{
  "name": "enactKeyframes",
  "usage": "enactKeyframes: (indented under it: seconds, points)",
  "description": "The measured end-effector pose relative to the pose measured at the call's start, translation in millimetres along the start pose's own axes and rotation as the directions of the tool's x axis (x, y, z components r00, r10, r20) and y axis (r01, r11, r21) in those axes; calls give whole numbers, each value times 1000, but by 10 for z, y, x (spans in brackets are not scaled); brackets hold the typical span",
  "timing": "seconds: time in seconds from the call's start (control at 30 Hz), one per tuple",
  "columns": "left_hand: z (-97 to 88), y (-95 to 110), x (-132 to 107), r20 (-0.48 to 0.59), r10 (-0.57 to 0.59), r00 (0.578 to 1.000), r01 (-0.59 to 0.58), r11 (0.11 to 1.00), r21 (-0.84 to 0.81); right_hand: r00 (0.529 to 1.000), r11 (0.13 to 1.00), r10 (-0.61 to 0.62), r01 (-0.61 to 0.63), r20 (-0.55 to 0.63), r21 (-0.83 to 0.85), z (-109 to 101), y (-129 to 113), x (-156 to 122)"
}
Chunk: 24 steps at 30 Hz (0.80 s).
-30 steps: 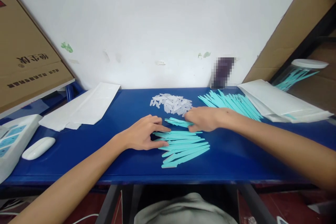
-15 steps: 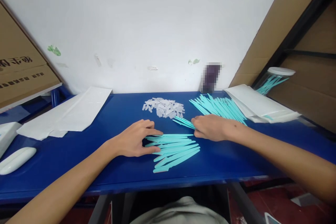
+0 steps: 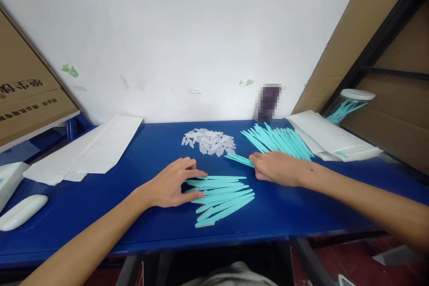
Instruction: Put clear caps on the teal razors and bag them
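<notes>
Several turquoise eyebrow razors (image 3: 228, 201) lie fanned out side by side near the front of the blue table. My left hand (image 3: 174, 183) rests at their left ends, thumb and index finger apart and touching the upper razors. Just up and to the right, my right hand (image 3: 273, 167) is closed around a small bundle of the same razors (image 3: 238, 158), whose ends stick out to the left. A heap of small translucent blade caps (image 3: 210, 141) lies behind my hands. Beyond my right hand is a larger pile of turquoise razors (image 3: 279, 138).
White paper or plastic sheets lie at left (image 3: 90, 149) and right (image 3: 330, 136) on the blue table (image 3: 140, 228). A white rounded object (image 3: 23, 212) sits far left, near a cardboard box (image 3: 30, 85). A lidded clear jar (image 3: 348, 105) holding razors stands far right.
My right hand has shifted slightly to the right with its bundle of razors. My left hand stays at the fanned row. The whole view has tilted a little upward.
</notes>
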<state>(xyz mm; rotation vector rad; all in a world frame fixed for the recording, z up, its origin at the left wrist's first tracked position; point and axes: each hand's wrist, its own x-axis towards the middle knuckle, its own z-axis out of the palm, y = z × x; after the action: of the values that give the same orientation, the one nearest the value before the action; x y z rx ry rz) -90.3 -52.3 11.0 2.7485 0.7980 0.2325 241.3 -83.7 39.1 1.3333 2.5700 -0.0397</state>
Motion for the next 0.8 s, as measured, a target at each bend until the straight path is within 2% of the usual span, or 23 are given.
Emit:
enactKeyframes:
  seconds: [0.1, 0.17, 0.27, 0.4, 0.53, 0.67, 0.73, 0.8]
  points:
    - [10, 39, -3, -32, -3, 999, 2, 1000, -29, 999, 991, 39, -39, 6, 124, -25, 130, -70]
    - [21, 99, -3, -35, -8, 999, 6, 998, -59, 989, 980, 148, -147, 4, 136, -63, 277, -64]
    - [45, 216, 8, 30, -4, 1000, 6, 997, -76, 925, 921, 380, -380, 14, 84, -113, 572, 51]
    - [43, 312, 53, 143, -4, 990, 9, 999, -32, 855, 852, 516, -519, 50, 66, -102, 839, 292]
    - [-25, 285, 116, 148, -11, 989, 16, 1000, -27, 797, 796, 603, -604, 38, 36, -52, 822, 405]
    - [-60, 197, 174, 129, 62, 990, -55, 997, -55, 772, 772, 635, -636, -24, -10, -68, 758, 363]
    - [-53, 136, 208, 110, 111, 988, -103, 991, -80, 780, 779, 617, -624, -108, -59, -87, 688, 334]
    - [-42, 58, 259, 92, 154, 984, -141, 981, -136, 818, 823, 530, -560, -225, -96, -90, 540, 317]
